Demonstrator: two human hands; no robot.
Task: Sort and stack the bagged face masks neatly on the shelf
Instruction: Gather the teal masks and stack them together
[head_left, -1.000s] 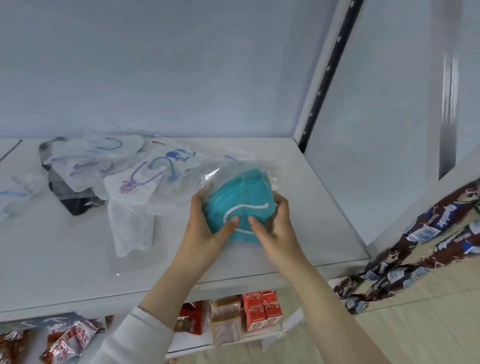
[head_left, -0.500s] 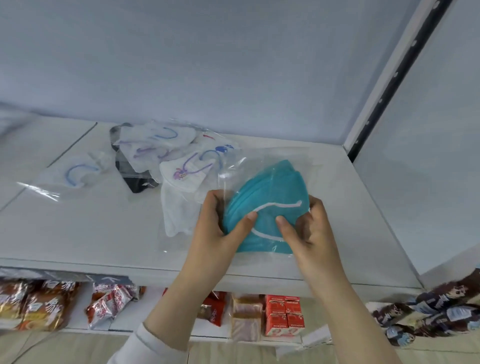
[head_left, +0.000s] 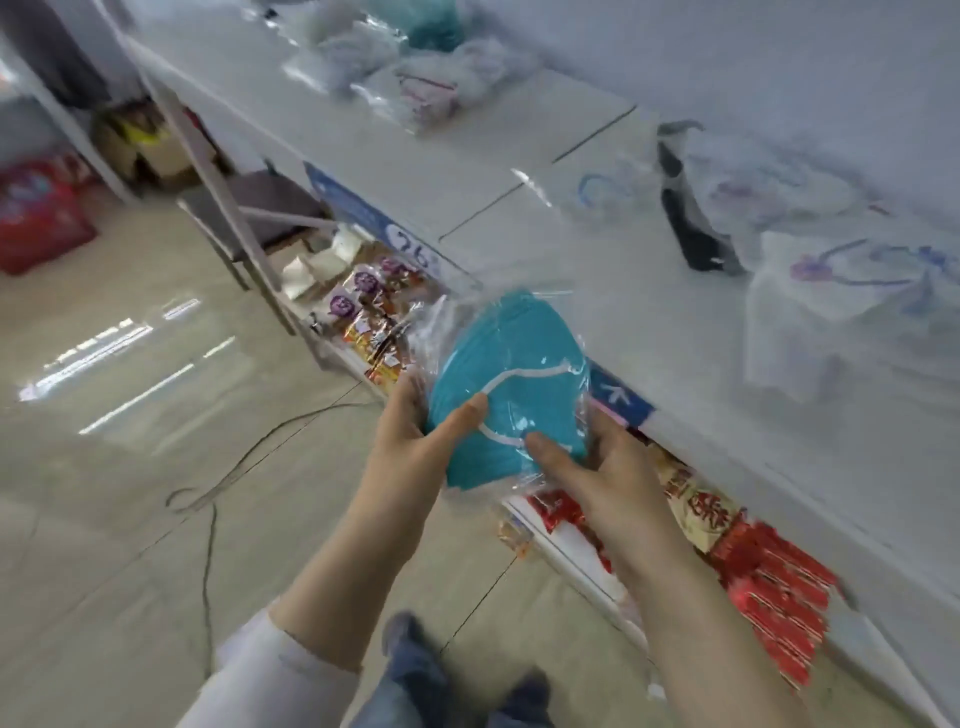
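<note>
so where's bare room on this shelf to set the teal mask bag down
Widest bare patch for the teal mask bag: the shelf board between the far pile of bags and the seam beside the blue-loop bag. A narrower strip runs along the front edge, before the black mask. Crowded at the right, where white masks overlap.

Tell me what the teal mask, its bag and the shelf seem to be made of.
Teal mask: likely soft non-woven fabric, matte, creased. Its bag: thin clear plastic film, glossy, crinkled, glinting. Shelf: smooth white, perhaps painted metal or laminate; cannot tell which.
</note>
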